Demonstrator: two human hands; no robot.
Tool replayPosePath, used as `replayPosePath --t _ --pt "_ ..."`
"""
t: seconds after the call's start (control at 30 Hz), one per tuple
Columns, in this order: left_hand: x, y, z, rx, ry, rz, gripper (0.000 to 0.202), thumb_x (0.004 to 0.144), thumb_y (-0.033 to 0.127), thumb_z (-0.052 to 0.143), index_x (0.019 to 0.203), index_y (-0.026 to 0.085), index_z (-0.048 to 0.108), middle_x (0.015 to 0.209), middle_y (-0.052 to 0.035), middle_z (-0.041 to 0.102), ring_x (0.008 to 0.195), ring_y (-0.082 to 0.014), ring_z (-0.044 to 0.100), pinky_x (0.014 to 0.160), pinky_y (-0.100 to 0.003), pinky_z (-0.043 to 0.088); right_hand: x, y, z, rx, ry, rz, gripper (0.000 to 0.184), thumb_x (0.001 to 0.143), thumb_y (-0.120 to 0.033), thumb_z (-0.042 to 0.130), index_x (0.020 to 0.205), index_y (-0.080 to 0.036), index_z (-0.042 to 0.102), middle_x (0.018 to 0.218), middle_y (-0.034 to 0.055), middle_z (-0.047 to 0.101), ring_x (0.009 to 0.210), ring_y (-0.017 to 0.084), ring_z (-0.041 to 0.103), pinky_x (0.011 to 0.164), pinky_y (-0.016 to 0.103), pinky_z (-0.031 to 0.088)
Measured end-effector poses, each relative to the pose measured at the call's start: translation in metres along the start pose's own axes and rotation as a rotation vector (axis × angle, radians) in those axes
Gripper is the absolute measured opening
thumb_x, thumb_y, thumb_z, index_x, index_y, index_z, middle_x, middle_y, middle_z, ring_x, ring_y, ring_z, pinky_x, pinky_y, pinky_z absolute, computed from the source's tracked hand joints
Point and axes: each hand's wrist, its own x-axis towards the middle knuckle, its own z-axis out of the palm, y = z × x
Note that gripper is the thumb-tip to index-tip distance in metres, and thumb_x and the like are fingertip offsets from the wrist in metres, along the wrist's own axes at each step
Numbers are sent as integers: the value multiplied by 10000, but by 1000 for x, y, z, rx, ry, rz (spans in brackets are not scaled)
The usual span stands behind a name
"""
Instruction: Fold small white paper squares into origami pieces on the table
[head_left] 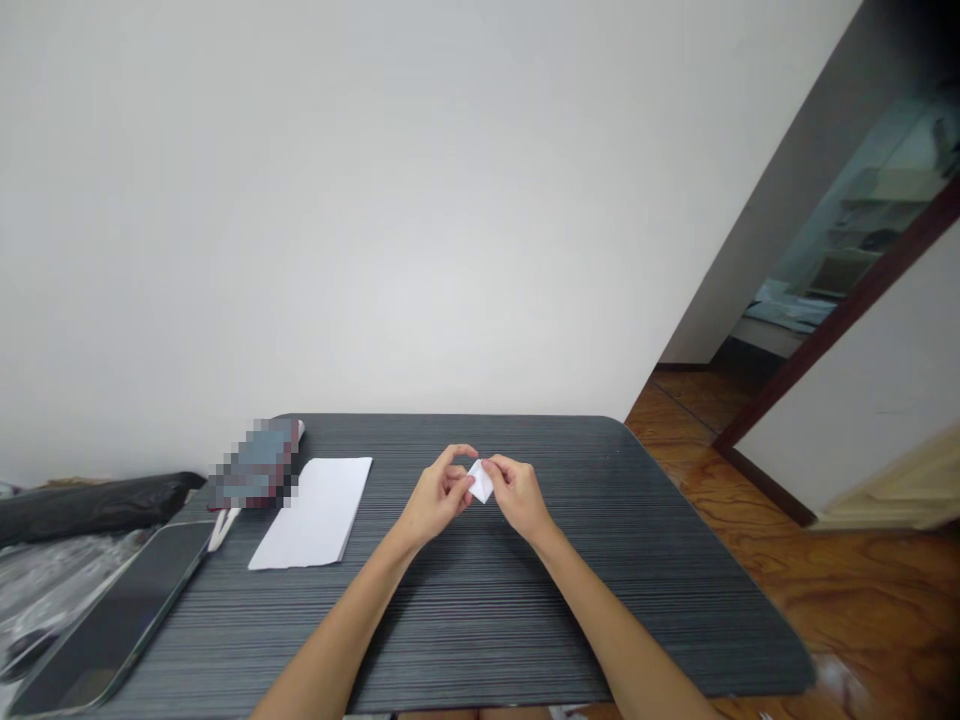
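Between my hands, above the middle of the dark table, is a small piece of folded white paper (481,484), roughly diamond-shaped with creases showing. My left hand (441,492) pinches its left corner between thumb and fingers, the index finger arched above it. On the other side my right hand (517,492) grips the upper right edge with thumb and fingertips. The fingers behind the paper are partly hidden. To the left, a stack of white paper sheets (313,513) lies flat on the table.
The dark striped table (675,620) stands against a white wall (450,200). At its left lie a phone (120,620), a blurred-out item (259,465) and white strips (223,528). A black bundle (97,505) sits beyond the left edge. Wooden floor (862,590) and a doorway are at right.
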Motion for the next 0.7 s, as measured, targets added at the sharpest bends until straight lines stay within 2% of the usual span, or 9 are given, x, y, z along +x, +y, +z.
replayPosePath --t 0.07,0.2,0.3,0.57,0.7 --pt "1 -1 -3 105 35 13 294 784 305 442 1044 170 423 537 47 500 376 -54 423 412 -161 346 1 0 -2 5 -38 -18 318 814 -334 378 645 -153 578 530 -9 510 480 100 426 477 211 314" --pt "3 -1 -6 385 139 106 181 792 306 423 812 174 545 602 8 566 473 -89 498 516 -198 392 3 -3 -4 -15 -90 -136 262 815 -290 392 741 -179 617 683 28 595 606 133 509 571 230 364" --pt "3 -1 -6 501 180 173 190 790 293 427 746 179 572 670 -9 593 565 -111 519 565 -205 392 2 -4 -5 -47 -127 -187 246 819 -255 387 780 -192 621 720 37 604 639 143 525 593 239 376" --pt "2 -5 -5 545 225 219 187 786 258 432 740 181 597 719 -31 613 642 -134 544 588 -219 411 3 -5 -10 -148 -148 -215 266 818 -230 390 707 -183 627 658 41 605 604 149 530 591 259 384" --pt "2 -2 -7 483 258 216 178 778 256 440 745 172 593 747 -40 608 680 -140 551 590 -218 429 4 -4 -10 -91 -91 -187 263 814 -249 402 717 -176 636 687 48 624 617 153 555 582 258 399"
